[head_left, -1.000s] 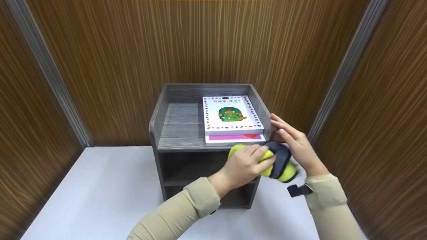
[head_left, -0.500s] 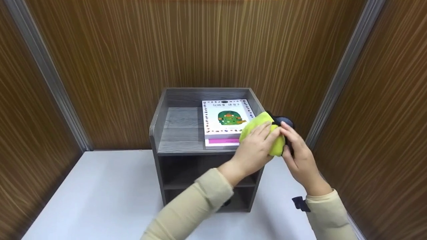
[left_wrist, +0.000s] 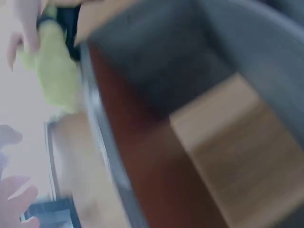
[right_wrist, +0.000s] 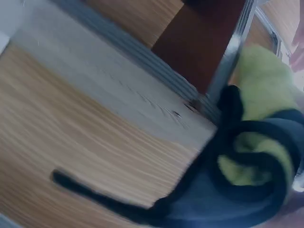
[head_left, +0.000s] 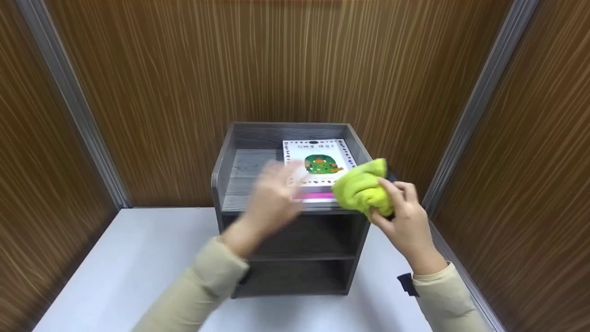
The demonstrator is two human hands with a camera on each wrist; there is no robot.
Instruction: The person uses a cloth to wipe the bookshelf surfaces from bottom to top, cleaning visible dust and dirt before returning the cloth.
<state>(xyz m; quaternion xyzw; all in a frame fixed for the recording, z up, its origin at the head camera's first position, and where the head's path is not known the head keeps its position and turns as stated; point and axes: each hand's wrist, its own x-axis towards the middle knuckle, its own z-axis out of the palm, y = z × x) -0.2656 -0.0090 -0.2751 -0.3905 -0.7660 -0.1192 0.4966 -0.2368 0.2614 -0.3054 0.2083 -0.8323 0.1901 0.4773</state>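
A crumpled cloth (head_left: 362,189), yellow-green with dark grey-blue parts, is at the front right corner of a small grey wooden shelf unit (head_left: 290,208). My right hand (head_left: 408,221) pinches it between thumb and fingers, beside the right side panel. In the right wrist view, dark edging loops around the folded cloth (right_wrist: 261,85). My left hand (head_left: 272,198) is blurred in the head view, raised in front of the shelf top with fingers spread, holding nothing. Fingers (left_wrist: 16,204) of that hand show at the left of the left wrist view. The cloth (left_wrist: 57,71) appears there too.
On the shelf top lies a white book (head_left: 315,163) with a green picture, above a pink-and-white book (head_left: 318,197). Two compartments open below. The unit stands on a white surface (head_left: 152,258), with wood-grain panels (head_left: 290,60) behind and at both sides.
My left hand has let go of the cloth and moved left, away from it. The right hand, first touching the side panel, now holds the cloth alone, and the cloth is more bunched.
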